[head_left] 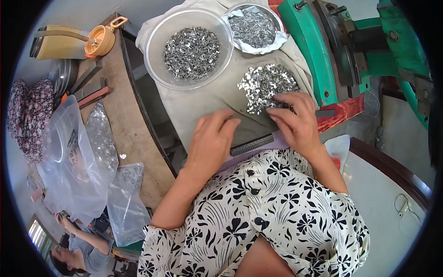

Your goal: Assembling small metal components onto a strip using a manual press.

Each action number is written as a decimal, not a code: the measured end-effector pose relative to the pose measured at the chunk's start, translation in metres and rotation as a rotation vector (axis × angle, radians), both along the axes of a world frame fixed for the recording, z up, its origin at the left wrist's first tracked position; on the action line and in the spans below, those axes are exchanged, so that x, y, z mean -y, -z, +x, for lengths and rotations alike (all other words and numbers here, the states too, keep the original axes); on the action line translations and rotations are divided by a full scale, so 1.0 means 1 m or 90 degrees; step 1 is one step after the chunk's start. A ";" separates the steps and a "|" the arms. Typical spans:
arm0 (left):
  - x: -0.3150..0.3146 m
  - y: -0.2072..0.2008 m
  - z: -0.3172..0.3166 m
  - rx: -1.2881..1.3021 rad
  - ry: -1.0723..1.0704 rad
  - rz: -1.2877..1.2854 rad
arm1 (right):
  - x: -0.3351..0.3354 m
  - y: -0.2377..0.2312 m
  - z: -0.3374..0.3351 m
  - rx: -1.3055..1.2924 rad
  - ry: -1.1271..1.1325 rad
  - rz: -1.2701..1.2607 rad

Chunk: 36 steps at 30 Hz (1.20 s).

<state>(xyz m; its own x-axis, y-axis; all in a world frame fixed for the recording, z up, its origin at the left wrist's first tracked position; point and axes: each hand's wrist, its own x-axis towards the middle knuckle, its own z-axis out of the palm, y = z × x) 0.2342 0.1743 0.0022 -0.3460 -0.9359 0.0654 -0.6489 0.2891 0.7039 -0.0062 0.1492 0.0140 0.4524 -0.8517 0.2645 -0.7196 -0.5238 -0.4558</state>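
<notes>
Fabric, black flowers on white, fills the picture at six o'clock: the person's own blouse (277, 217). Just beyond it a dark ribbed strip (253, 144) lies across the near edge of a grey cloth (203, 104) spread over the counter, probably to keep small parts from rolling off.

The left hand (210, 138) rests palm down on the cloth just beside the strip's left end, fingers together and flat, clamped on nothing that shows. The right hand (297, 122) lies at the strip's right end, its fingertips pressed together into the near rim of a loose pile of shiny metal pieces (266, 85), seemingly drawing a few toward the strip; whether any is pinched I cannot tell.

At twelve o'clock stands a clear bowl (191, 46) of darker pieces, a second lined bowl (254, 27) beside it. A green machine (323, 51) stands at two o'clock; clear plastic bags (78, 166) slump at nine.
</notes>
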 end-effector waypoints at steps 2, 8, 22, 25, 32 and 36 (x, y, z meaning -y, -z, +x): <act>0.003 0.004 -0.002 -0.010 -0.039 -0.009 | 0.004 0.004 0.003 0.014 -0.003 0.003; 0.018 0.010 -0.013 0.007 -0.054 -0.047 | 0.011 0.012 0.020 0.014 -0.034 0.027; 0.025 0.018 -0.018 0.032 -0.047 -0.071 | 0.017 0.011 0.024 -0.033 -0.065 -0.023; 0.018 0.010 -0.012 0.032 -0.062 -0.071 | 0.022 0.013 0.032 -0.046 -0.100 -0.034; -0.015 -0.008 0.010 -0.005 -0.047 0.022 | 0.022 0.008 0.039 -0.148 -0.150 -0.057; -0.034 -0.008 0.012 -0.006 -0.001 0.041 | 0.023 0.008 0.041 -0.159 -0.144 -0.064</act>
<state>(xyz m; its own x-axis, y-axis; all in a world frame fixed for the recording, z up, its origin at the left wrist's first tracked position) 0.2464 0.2079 0.0098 -0.3449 -0.9386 0.0079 -0.6419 0.2420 0.7276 0.0346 0.1260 0.0065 0.6881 -0.6975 0.2001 -0.6626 -0.7164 -0.2186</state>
